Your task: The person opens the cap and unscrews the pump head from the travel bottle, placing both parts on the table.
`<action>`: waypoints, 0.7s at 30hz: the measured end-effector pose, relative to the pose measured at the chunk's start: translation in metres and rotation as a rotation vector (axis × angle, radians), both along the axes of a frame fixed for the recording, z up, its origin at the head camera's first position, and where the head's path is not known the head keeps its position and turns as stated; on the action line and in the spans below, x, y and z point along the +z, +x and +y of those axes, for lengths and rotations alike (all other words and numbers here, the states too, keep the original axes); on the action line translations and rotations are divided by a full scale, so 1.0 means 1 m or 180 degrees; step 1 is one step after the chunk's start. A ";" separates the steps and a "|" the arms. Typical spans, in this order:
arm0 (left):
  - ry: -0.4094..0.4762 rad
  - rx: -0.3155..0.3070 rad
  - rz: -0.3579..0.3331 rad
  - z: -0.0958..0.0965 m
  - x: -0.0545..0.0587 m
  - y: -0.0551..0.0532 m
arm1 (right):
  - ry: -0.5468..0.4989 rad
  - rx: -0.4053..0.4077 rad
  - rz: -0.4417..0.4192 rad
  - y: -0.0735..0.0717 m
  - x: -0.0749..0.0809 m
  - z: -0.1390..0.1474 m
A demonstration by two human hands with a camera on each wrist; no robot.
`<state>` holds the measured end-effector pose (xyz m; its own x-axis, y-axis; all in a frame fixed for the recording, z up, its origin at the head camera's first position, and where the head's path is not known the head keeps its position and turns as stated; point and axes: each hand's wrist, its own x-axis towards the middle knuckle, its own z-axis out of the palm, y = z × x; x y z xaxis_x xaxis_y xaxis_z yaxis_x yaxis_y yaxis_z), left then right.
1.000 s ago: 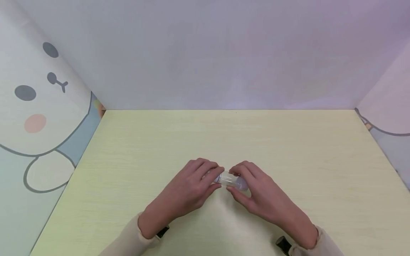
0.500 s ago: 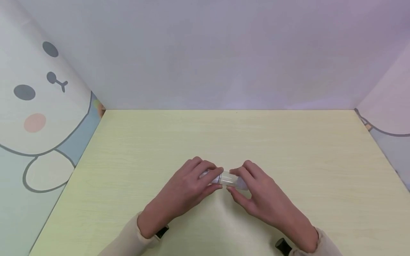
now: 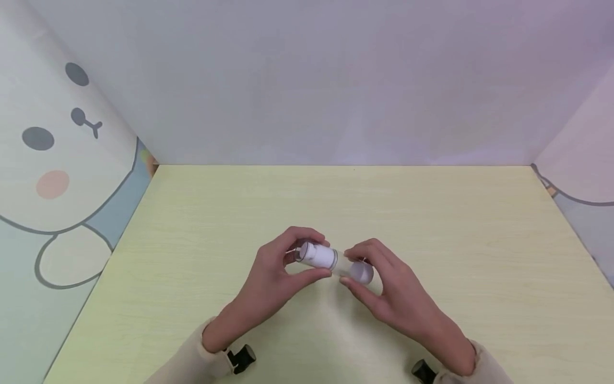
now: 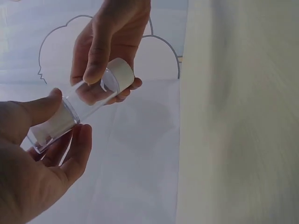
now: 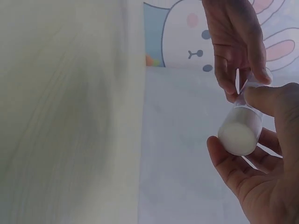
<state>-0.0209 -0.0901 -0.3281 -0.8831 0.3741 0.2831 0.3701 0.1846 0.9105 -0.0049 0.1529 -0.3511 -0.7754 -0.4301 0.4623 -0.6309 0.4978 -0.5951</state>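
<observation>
A small clear bottle lies tilted in the air between my two hands, above the table. Its left end has a white top inside a clear cap; the right end is a whitish base. My left hand holds the capped end, thumb below and fingers on the far side. At the base end, my right hand grips the bottle between thumb and fingers. Part of the base is hidden by the right fingers in the head view; the right wrist view shows its round white end.
Pale wood-look table spreads under both hands. A plain light wall rises behind it. Cartoon-printed panels border the left and right sides. Dark wrist camera mounts sit under the sleeves.
My left hand has rolled back and its fingers have shifted, uncovering the white top and clear cap. The right hand keeps its grip on the base end, nearly unmoved.
</observation>
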 end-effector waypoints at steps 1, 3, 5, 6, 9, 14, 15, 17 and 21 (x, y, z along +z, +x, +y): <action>0.0152 -0.0019 -0.0217 0.000 0.001 0.000 | -0.0058 -0.0001 0.0015 0.000 -0.001 -0.001; 0.0397 -0.0095 -0.0498 0.002 0.001 0.001 | -0.0164 -0.0003 0.0029 0.000 -0.002 -0.002; 0.0540 -0.0178 -0.0619 0.002 0.001 0.002 | -0.0256 0.0005 0.0015 0.000 -0.003 -0.003; 0.0589 -0.0226 -0.0620 0.003 0.001 0.002 | -0.0295 0.0016 0.0014 0.000 -0.004 -0.003; 0.0668 -0.0346 -0.0476 0.003 -0.001 0.002 | -0.0354 0.0041 -0.0014 0.000 -0.004 -0.004; 0.0626 -0.0416 -0.0151 0.001 -0.005 0.002 | -0.0371 0.0105 0.0081 0.000 -0.004 -0.005; 0.0601 -0.0417 -0.0108 0.000 -0.005 0.002 | -0.0376 0.0127 0.0104 0.000 -0.004 -0.005; 0.0568 -0.0425 -0.0049 0.000 -0.006 0.002 | -0.0391 0.0177 0.0146 0.000 -0.004 -0.006; 0.0570 -0.0454 -0.0009 -0.001 -0.006 0.002 | -0.0370 0.0250 0.0176 0.000 -0.004 -0.007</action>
